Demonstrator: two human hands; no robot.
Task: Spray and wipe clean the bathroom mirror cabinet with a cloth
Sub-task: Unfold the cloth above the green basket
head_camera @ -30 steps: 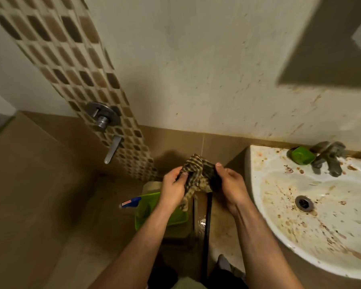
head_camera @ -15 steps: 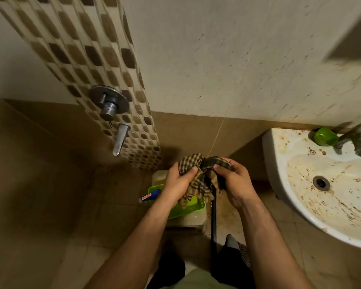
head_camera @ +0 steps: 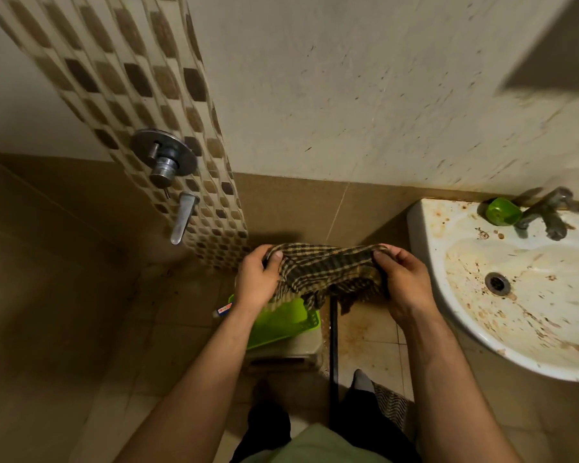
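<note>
The left hand's thumb [head_camera: 275, 261] is pressing on the front of a brown and black checked cloth [head_camera: 328, 272], and its other fingers are curling round behind the top edge, so the left hand [head_camera: 256, 280] is pinching one end. The right hand's thumb [head_camera: 380, 257] is doing the same at the other end, with the right hand [head_camera: 405, 284] gripping the cloth tight. The two hands are holding the cloth spread out between them, up in the air in front of the body, and the bottom of it is hanging down in wrinkly folds. Under the left hand a bright green plastic basket [head_camera: 281, 320] is sitting on a pale box [head_camera: 288, 349] on the brown tiled floor [head_camera: 81, 329]. A small blue tube with a red and white label [head_camera: 223, 310] is poking out beside the basket. A thin black pole [head_camera: 333, 345] is running down under the cloth. To the right, near the right hand but not touching it, a dirty white sink [head_camera: 418, 228] is hanging on the wall, with brown stains around its metal drain hole [head_camera: 497, 283]. A round green thing [head_camera: 502, 212] is sitting on the sink's back edge, just beside a grey metal tap [head_camera: 545, 212]. On the left, a round metal shower knob [head_camera: 164, 160] and a metal spout [head_camera: 183, 217] are sticking out from a strip of little brown and cream tiles [head_camera: 131, 78].
</note>
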